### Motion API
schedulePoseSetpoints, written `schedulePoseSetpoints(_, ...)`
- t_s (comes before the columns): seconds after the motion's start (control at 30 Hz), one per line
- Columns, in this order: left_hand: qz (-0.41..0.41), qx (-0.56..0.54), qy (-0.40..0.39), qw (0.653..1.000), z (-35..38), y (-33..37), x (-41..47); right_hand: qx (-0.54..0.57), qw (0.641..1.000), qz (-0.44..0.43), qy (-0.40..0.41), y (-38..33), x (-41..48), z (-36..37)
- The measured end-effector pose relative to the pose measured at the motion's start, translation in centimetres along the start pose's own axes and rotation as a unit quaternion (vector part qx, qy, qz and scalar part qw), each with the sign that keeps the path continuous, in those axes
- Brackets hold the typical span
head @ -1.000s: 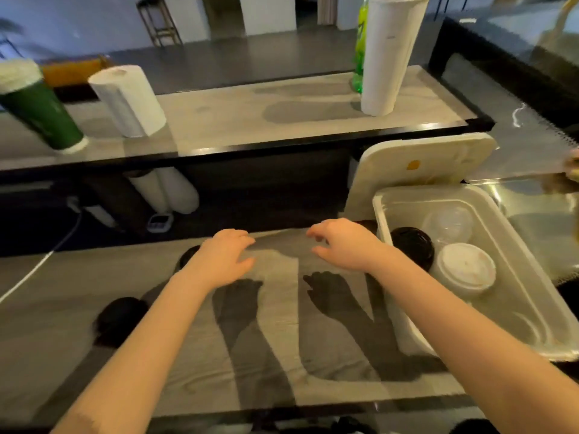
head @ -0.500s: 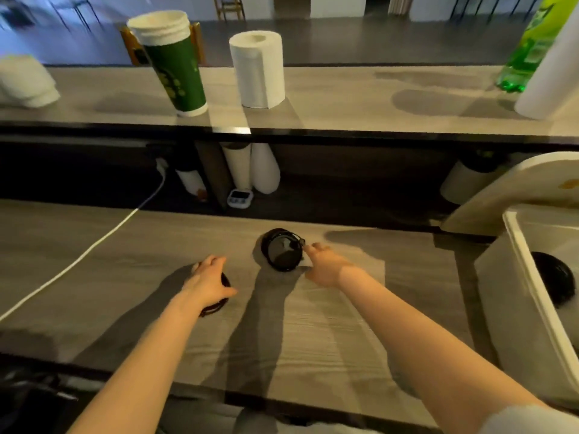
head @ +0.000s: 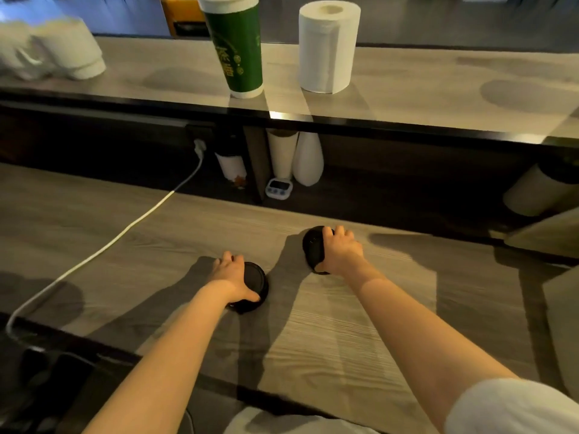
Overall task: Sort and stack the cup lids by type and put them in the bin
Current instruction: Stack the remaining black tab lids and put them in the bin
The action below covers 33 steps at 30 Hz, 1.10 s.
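Observation:
Two black cup lids lie on the wooden counter (head: 329, 333). My left hand (head: 230, 275) grips the nearer black lid (head: 255, 281) from its left side, thumb along its front rim. My right hand (head: 340, 252) grips the farther black lid (head: 313, 245), fingers curled over its top edge and thumb under its lower rim; that lid is tilted up toward me. The bin is out of view except for a pale edge at the far right (head: 564, 311).
A white cable (head: 125, 233) crosses the counter on the left. On the raised shelf stand a green cup stack (head: 238, 48), a paper towel roll (head: 327, 45) and white cups (head: 65, 48). A small timer (head: 279, 188) and cup sleeves sit below the shelf.
The view swung left, away from the bin. Both hands reached across the counter and closed on the two black lids; the right lid is now tilted up.

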State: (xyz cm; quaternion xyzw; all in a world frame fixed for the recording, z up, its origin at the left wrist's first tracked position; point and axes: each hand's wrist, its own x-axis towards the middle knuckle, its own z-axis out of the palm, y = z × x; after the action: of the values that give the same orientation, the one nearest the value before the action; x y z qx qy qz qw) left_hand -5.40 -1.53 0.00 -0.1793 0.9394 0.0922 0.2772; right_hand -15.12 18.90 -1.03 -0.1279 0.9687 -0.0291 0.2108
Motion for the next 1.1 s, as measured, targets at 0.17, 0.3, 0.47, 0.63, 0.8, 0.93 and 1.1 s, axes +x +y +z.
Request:
schedulePoseSetpoints(0.17,0.04,-0.019,0.049,0.998,0.2,-0.1,0.3,0.089,0.995,-0.01,0.042,0.5,-0.1,-0.2)
schedulePoseSetpoints(0.3,0.055,-0.056,0.046,0.996,0.4,0.1,0.2,0.216,0.974,-0.015,0.074,1.1,-0.9,0.1)
schedulePoseSetpoints(0.47,0.048,-0.148,0.058,0.986,0.2,0.5,0.0,0.387,0.916,-0.033,0.098,1.2,-2.6,-0.3)
schedulePoseSetpoints(0.63,0.071,-0.388,0.096,0.914,0.8,1.9,-0.5,0.618,0.783,-0.036,0.061,0.7,-5.0,-1.4)
schedulePoseSetpoints(0.8,0.06,-0.599,0.054,0.797,-0.2,5.3,-1.9,0.648,0.755,-0.063,0.077,1.1,-7.3,-2.2)
schedulePoseSetpoints(0.93,0.027,-0.774,-0.026,0.633,-1.5,8.8,-2.9,0.609,0.777,-0.028,0.154,1.8,-8.3,-2.0)
schedulePoseSetpoints(1.1,0.06,-0.81,-0.125,0.57,-1.7,11.6,-3.5,0.578,0.772,0.026,0.263,3.8,-9.9,-2.4)
